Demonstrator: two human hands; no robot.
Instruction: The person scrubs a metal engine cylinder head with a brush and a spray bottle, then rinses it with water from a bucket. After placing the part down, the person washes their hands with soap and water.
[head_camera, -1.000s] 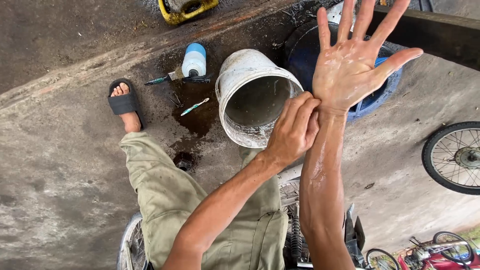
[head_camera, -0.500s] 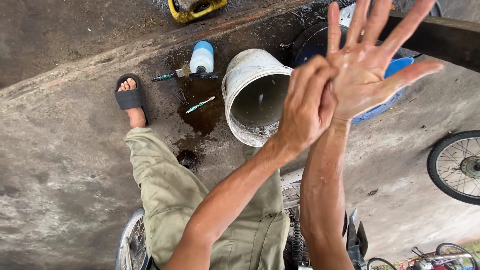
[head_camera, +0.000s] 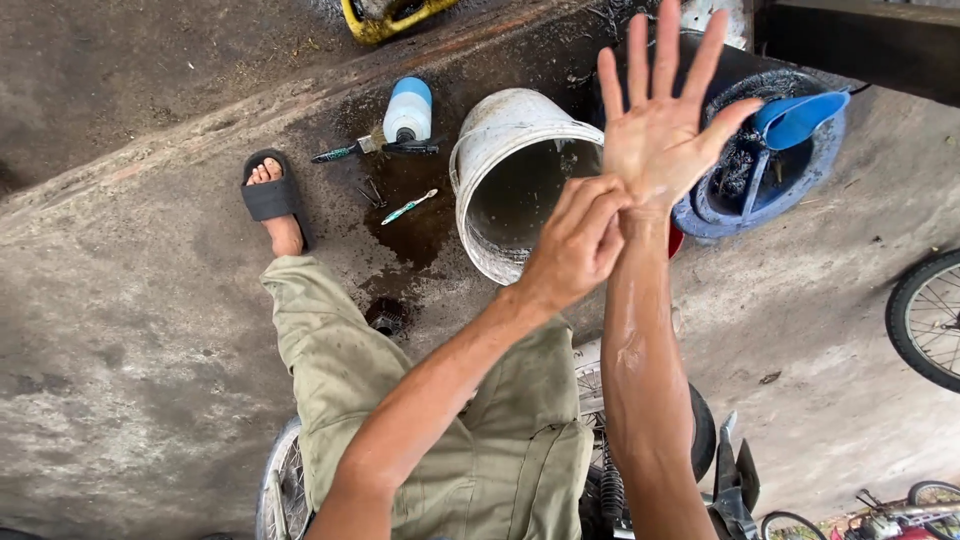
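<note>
My right hand is raised with the palm toward me and all fingers spread wide; it holds nothing. The forearm below it looks wet and shiny. My left hand reaches across from the lower left, and its fingers curl around my right wrist. Both hands hover above a white plastic bucket lying tilted on the concrete, its dirty inside facing me. Right of the raised hand stands a blue basin of dark grimy parts, with a blue scoop resting in it.
A white bottle with a blue cap, a screwdriver and a toothbrush lie on the oil-stained concrete near my sandalled foot. A yellow container sits at the top. A bicycle wheel is at the right, a spoked wheel below.
My left hand slid up from the right wrist onto the palm, then back down to the wrist. The right hand stays raised and spread.
</note>
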